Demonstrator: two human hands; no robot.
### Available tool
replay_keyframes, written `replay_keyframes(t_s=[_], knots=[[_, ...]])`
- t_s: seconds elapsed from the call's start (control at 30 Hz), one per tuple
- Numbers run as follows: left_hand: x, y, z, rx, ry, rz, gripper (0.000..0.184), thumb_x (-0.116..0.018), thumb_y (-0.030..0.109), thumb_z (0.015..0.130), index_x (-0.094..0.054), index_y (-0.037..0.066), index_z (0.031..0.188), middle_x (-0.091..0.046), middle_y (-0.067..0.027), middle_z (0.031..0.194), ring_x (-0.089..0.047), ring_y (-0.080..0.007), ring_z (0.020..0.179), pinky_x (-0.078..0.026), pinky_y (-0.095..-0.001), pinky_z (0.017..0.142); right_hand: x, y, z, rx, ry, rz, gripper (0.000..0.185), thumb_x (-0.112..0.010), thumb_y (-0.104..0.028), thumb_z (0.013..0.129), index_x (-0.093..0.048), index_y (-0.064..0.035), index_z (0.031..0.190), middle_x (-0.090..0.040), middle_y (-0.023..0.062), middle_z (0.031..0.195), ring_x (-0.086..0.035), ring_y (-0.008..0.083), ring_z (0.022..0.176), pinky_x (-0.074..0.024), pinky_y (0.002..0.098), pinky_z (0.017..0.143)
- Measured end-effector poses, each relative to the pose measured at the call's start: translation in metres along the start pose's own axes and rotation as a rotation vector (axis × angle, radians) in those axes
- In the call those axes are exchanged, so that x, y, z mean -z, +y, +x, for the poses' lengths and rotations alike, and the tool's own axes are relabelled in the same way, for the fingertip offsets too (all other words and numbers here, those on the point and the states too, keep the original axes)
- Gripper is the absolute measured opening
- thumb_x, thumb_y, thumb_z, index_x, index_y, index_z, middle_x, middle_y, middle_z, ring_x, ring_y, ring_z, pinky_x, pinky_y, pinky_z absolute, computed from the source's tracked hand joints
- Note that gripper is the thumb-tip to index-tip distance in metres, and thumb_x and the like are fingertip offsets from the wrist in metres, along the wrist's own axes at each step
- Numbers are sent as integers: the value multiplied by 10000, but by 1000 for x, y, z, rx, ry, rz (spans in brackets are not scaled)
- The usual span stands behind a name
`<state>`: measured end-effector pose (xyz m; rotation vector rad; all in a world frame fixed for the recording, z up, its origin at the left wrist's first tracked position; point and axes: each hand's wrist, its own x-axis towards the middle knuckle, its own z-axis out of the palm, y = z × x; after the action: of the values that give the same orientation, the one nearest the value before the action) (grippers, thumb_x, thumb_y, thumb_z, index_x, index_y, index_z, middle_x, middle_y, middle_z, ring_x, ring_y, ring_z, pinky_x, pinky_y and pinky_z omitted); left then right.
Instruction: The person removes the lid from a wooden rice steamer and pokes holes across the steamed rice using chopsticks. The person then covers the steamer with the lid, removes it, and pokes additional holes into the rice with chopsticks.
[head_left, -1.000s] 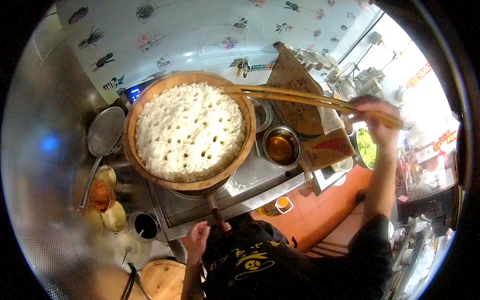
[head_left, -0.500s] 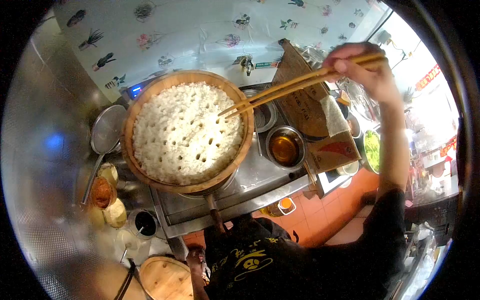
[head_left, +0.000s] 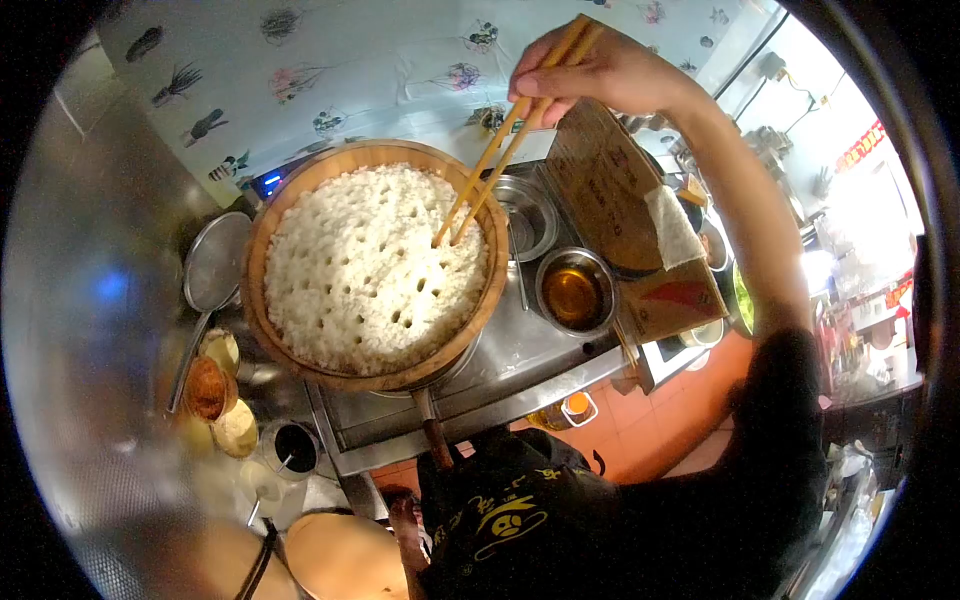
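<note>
White rice (head_left: 360, 270) fills a round wooden tub (head_left: 262, 330), its surface dotted with small holes. My right hand (head_left: 590, 75), above the tub's upper right, is closed around a pair of long chopsticks (head_left: 497, 150). Their tips touch the rice near its right side and stand slightly apart. My left hand (head_left: 402, 510) hangs low beside the black apron, in shadow; its fingers cannot be made out. The tub sits over a pan whose handle (head_left: 430, 425) points toward me.
Right of the tub are a metal bowl (head_left: 527, 215), a bowl of amber liquid (head_left: 576, 290) and a cardboard sheet (head_left: 610, 190). On the left lie a strainer (head_left: 217, 262), seasoning bowls (head_left: 207, 388) and a dark-filled container (head_left: 295, 445). A wooden lid (head_left: 345, 555) is at the bottom.
My right hand has moved left and up, bringing the chopsticks from nearly level to steep, with their tips at the rice. My left hand has dropped lower beside the apron.
</note>
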<state>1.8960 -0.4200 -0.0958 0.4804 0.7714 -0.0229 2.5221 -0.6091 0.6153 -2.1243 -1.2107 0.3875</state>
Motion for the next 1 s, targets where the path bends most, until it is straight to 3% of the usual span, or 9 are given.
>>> replay_keyframes(t_s=[0.13, 0.23, 0.37, 0.47, 0.53, 0.6, 0.77, 0.97, 1.0], knots=[[17, -11, 3, 106, 33, -470, 423, -460, 409, 910, -569, 64, 1131, -579, -142, 950, -552, -260, 702, -473, -377, 546, -10, 21, 16, 18, -90, 0, 269, -625, -237, 906, -658, 11, 1006, -687, 109, 891, -683, 165, 786, -572, 268, 699], [20, -21, -7, 25, 42, -562, 395, -491, 423, 894, -573, 70, 1052, -583, -122, 889, -554, -245, 708, -468, -355, 533, -31, 24, 24, -7, -125, 48, 254, -632, -213, 894, -665, 24, 979, -685, 108, 882, -679, 162, 778, -570, 268, 691], [-53, 8, -31, -293, 134, 569, 143, -532, 217, 917, -545, 75, 911, -542, -97, 746, -535, -210, 599, -423, -288, 439, -56, 52, 30, -47, -134, 93, 277, -664, -248, 862, -671, 13, 956, -686, 90, 832, -671, 143, 744, -556, 265, 665], [-3, -4, -12, -51, 161, -63, 224, -425, 206, 930, -559, 61, 1036, -561, -72, 842, -561, -227, 699, -484, -360, 610, -81, 54, 31, -126, -174, 22, 258, -667, -247, 848, -688, -11, 951, -695, 100, 814, -669, 141, 707, -542, 282, 669], [-6, -5, -8, -348, 181, 835, 191, -419, 192, 931, -557, 71, 983, -540, -63, 792, -543, -222, 636, -468, -341, 560, -98, 70, 36, -70, -213, -9, 278, -672, -265, 859, -687, -15, 978, -694, 100, 838, -656, 147, 733, -530, 287, 696], [-19, -3, -13, -387, 213, 996, 166, -419, 178, 932, -550, 77, 938, -525, -60, 756, -529, -211, 596, -450, -319, 520, -117, 87, 38, -38, -220, -43, 292, -676, -275, 863, -684, -15, 997, -694, 101, 856, -650, 155, 756, -523, 288, 720], [-12, -3, -6, -9, 131, -304, 131, -449, 152, 935, -506, 74, 847, -467, -43, 657, -488, -151, 535, -389, -268, 448, -129, 96, 45, -24, -274, -123, 302, -683, -283, 855, -682, -28, 1018, -701, 104, 879, -661, 172, 789, -523, 289, 740], [-43, 13, -13, 47, 262, 198, 202, -399, 217, 968, -457, 111, 806, -401, -18, 683, -429, -131, 592, -385, -268, 526, -92, 61, 44, -20, -347, -273, 260, -678, -279, 850, -695, -66, 997, -697, 107, 918, -666, 202, 860, -509, 316, 771], [-43, 11, -15, 59, 263, 134, 211, -391, 226, 971, -452, 113, 804, -399, -16, 694, -421, -130, 600, -384, -265, 539, -95, 66, 43, 197, -251, -385, 200, -663, -228, 854, -699, -70, 971, -697, 98, 872, -669, 208, 827, -511, 327, 747]])
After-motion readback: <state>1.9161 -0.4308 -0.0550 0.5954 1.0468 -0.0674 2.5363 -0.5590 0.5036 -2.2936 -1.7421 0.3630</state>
